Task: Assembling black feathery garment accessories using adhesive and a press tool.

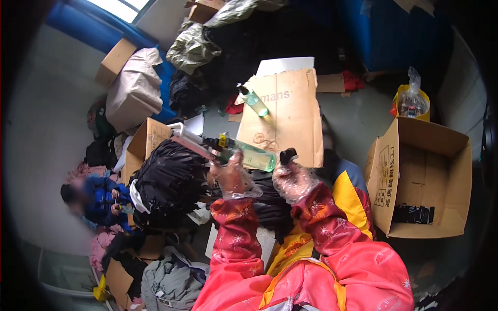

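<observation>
A clear pale-green bottle [257, 157] lies roughly sideways in front of me, its black top [211, 142] pointing left. My left hand [232, 179], in a thin clear plastic glove, is closed on this bottle from the near side. Just past the bottle's base is my right hand [293, 180], gloved the same way, its fingers pinched round a small black cap-like piece [287, 155]. Beyond both hands, a second green bottle with a black pump top [256, 103] is on a brown cardboard sheet [295, 124]. A white frame-like object [189, 139] runs beside the held bottle's top.
On the right, an open cardboard box [430, 171] has black items at its bottom. Behind it stands a yellow container [412, 101] with plastic-wrapped contents. Dark bundled fabric [171, 179] lies to the left, where a person in blue [101, 199] sits. Grey cloth [174, 280] is near left.
</observation>
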`<action>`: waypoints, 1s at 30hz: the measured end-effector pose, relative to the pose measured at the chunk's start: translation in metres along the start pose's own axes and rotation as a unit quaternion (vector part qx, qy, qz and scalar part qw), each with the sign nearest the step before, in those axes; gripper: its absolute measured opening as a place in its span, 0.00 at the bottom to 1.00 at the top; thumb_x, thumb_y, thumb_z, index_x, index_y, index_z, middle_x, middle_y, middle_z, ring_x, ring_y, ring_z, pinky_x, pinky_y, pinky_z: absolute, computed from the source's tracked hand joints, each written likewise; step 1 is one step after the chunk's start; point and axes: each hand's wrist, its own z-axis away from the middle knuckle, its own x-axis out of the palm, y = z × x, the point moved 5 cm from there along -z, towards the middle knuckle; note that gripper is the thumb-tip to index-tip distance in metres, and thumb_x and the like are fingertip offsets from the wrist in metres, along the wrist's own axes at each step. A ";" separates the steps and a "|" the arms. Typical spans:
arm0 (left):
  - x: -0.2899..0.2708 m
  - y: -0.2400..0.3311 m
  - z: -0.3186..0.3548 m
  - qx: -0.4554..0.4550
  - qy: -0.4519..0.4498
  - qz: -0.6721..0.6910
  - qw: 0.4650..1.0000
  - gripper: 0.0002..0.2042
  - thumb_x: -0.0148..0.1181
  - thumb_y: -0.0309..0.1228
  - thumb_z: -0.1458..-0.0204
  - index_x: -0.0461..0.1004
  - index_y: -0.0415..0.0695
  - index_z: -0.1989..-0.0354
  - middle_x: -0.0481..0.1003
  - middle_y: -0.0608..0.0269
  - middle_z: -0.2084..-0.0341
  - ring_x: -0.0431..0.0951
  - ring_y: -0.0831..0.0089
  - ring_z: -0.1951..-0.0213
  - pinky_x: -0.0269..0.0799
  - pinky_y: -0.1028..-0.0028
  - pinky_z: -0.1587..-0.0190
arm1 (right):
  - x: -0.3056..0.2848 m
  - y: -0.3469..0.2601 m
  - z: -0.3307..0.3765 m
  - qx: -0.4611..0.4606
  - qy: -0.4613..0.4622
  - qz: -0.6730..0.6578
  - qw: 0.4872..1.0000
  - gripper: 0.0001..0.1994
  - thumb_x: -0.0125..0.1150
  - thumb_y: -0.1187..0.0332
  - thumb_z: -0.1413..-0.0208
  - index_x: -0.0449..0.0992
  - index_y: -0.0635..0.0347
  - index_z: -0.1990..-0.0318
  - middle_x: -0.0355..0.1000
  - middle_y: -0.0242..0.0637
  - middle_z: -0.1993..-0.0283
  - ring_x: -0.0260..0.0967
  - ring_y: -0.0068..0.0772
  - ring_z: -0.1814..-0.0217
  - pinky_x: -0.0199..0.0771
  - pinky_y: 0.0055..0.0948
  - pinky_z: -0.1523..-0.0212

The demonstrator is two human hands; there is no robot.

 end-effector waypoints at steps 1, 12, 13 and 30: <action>0.010 -0.010 -0.001 -0.049 -0.005 -0.074 0.996 0.23 0.61 0.11 0.59 0.67 0.39 0.52 0.73 0.63 0.65 0.76 0.74 0.66 0.74 0.73 0.61 | 0.011 -0.009 0.004 -0.008 -0.070 0.038 0.997 0.07 0.60 0.78 0.49 0.68 0.67 0.64 0.64 0.37 0.73 0.58 0.28 0.73 0.63 0.27 0.69; 0.041 -0.029 0.001 -0.021 0.086 0.012 0.996 0.16 0.62 0.27 0.56 0.68 0.41 0.58 0.73 0.63 0.69 0.74 0.74 0.70 0.73 0.75 0.70 | -0.016 -0.060 -0.053 -0.066 0.009 0.164 0.984 0.08 0.59 0.67 0.44 0.73 0.61 0.62 0.69 0.37 0.73 0.67 0.38 0.71 0.71 0.35 0.69; 0.041 -0.030 0.002 -0.049 0.097 0.002 0.994 0.16 0.62 0.26 0.56 0.68 0.40 0.58 0.73 0.62 0.67 0.75 0.74 0.67 0.74 0.75 0.66 | -0.019 -0.056 -0.053 -0.077 -0.010 0.176 0.981 0.08 0.59 0.66 0.44 0.73 0.60 0.62 0.69 0.37 0.73 0.68 0.38 0.70 0.72 0.35 0.69; 0.030 -0.130 -0.050 0.016 -0.130 -0.025 0.991 0.31 0.73 0.16 0.64 0.67 0.40 0.48 0.73 0.65 0.59 0.75 0.75 0.61 0.77 0.76 0.61 | 0.094 -0.099 -0.031 -0.394 0.075 0.696 0.595 0.17 0.69 0.80 0.59 0.73 0.63 0.59 0.74 0.32 0.69 0.68 0.19 0.73 0.67 0.20 0.75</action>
